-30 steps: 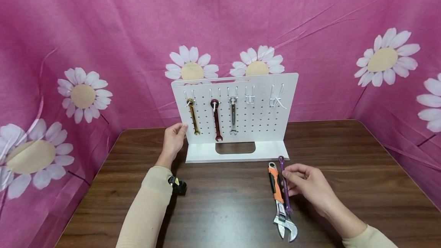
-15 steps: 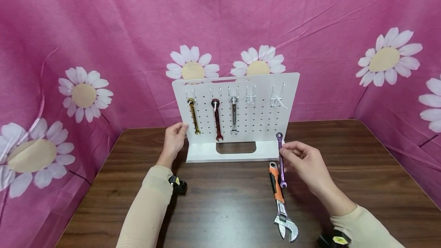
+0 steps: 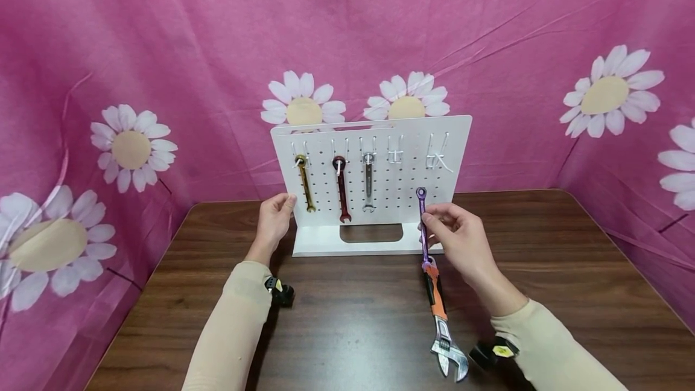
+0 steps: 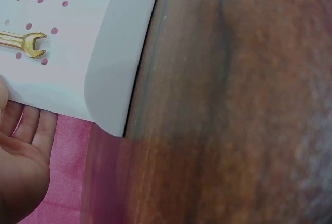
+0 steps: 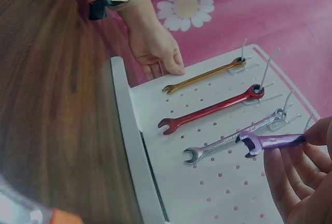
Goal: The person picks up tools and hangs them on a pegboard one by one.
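Note:
My right hand (image 3: 461, 240) pinches a purple combination wrench (image 3: 423, 204) between thumb and fingers, ring end up, before the right part of a white pegboard (image 3: 320, 246). In the right wrist view its open jaw (image 5: 251, 143) overlaps the silver wrench. At the board's left edge, my left hand (image 3: 274, 222) grips the panel, thumb in front and fingers behind. A gold wrench (image 3: 306, 186), a dark red wrench (image 3: 341, 192) and a silver wrench (image 3: 368, 180) hang by their ring ends from hooks. An orange-handled adjustable wrench (image 3: 436, 297) lies on the table, close below the purple one.
Two more wire hooks, the middle hook (image 3: 395, 155) and the far right hook (image 3: 436, 160), carry no tool. The board stands on a dark wooden table (image 3: 347, 318). Behind it hangs a pink cloth (image 3: 347, 29) with white daisies.
My right hand has lifted the purple wrench from beside the adjustable wrench, moving it up and then left toward the board. The left hand has stayed at the board's edge.

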`<state>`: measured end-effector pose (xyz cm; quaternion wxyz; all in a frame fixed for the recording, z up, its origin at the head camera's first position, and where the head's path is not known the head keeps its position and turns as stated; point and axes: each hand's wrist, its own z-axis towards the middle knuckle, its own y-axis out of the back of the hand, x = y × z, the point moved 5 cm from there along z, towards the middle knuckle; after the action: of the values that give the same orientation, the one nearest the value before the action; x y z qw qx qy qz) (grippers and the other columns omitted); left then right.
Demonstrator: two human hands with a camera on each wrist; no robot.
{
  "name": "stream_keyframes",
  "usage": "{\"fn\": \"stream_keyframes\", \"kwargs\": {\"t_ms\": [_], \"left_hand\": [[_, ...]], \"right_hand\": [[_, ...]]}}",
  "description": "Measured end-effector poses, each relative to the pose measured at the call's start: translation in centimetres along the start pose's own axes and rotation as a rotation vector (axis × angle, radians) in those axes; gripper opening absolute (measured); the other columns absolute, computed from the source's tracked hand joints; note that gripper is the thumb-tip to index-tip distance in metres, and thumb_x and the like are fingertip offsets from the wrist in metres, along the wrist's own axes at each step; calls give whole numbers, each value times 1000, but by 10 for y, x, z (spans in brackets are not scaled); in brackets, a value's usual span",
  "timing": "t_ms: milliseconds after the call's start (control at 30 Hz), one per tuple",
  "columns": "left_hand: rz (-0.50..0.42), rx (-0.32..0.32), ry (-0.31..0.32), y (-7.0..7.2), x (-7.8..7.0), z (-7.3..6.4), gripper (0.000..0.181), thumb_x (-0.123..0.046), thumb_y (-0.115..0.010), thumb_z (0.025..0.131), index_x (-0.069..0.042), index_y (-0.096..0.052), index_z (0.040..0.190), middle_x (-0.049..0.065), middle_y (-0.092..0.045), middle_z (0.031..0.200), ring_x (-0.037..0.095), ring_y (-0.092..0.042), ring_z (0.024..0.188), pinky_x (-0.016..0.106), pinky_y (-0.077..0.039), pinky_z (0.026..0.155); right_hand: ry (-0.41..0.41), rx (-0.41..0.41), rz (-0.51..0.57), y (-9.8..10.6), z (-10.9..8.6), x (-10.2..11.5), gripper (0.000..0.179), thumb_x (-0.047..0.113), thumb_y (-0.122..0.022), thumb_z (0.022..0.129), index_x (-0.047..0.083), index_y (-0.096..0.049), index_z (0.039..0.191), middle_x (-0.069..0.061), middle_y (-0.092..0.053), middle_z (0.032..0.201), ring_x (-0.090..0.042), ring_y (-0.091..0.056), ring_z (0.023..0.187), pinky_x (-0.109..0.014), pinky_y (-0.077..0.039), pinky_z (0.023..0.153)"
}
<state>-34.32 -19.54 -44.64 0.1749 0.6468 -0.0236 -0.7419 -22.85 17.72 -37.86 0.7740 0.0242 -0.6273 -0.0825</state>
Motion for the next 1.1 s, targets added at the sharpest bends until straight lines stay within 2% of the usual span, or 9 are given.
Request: {"fn": "stream_keyframes", "kwargs": {"t_ms": [67, 267, 367, 600, 800, 1000, 1100], "left_hand": [[3, -4, 1, 1, 0, 0, 27, -15, -65, 110, 9, -76, 113, 10, -80, 94, 1, -63, 80, 14, -54, 76], [8, 3, 0, -1, -2, 0, 28, -16, -65, 110, 9, -75, 112, 11, -79, 96, 1, -63, 81, 21, -58, 80], [13, 8, 1, -2, -2, 0, 28, -16, -64, 110, 9, -75, 111, 11, -79, 95, 4, -63, 82, 20, -56, 79], [7, 0, 8, -3, -2, -1, 27, -15, -64, 110, 9, -76, 113, 16, -80, 100, 5, -64, 83, 16, -55, 76], [17, -3, 13, -2, 1, -2, 26, -14, -64, 110, 8, -76, 116, 19, -79, 100, 8, -65, 84, 16, -55, 76], [13, -8, 9, -1, 0, -2, 27, -16, -64, 110, 8, -77, 115, 18, -80, 100, 6, -65, 84, 26, -60, 82], [19, -10, 3, 0, -1, -2, 27, -15, -64, 110, 8, -76, 115, 17, -80, 99, 3, -64, 82, 33, -62, 86]], "right_hand": [[17, -1, -2, -3, 3, 2, 21, 1, -66, 105, -15, -68, 119, 13, -71, 79, -4, -68, 68, -29, -64, 64], [74, -17, -13, -9, 10, 8, 20, 2, -69, 104, -11, -71, 118, 12, -70, 78, -6, -67, 65, -28, -63, 64], [84, -28, -24, -12, 12, 11, 19, 4, -70, 104, -9, -73, 118, 10, -70, 79, -7, -68, 64, -27, -63, 63], [121, -34, -72, -20, 22, 19, 18, 7, -70, 105, -6, -74, 117, -4, -74, 85, -6, -68, 64, -26, -61, 64], [130, -30, -52, -26, 28, 22, 18, 5, -69, 105, -7, -73, 118, -4, -75, 88, -5, -69, 66, -29, -64, 67], [152, -50, -85, -30, 36, 24, 19, 5, -69, 105, -7, -73, 118, -21, -76, 93, -3, -68, 68, -28, -64, 67], [148, -54, -108, -33, 41, 23, 20, 6, -68, 106, -6, -73, 121, -26, -75, 99, -2, -67, 70, -26, -64, 68]]}}
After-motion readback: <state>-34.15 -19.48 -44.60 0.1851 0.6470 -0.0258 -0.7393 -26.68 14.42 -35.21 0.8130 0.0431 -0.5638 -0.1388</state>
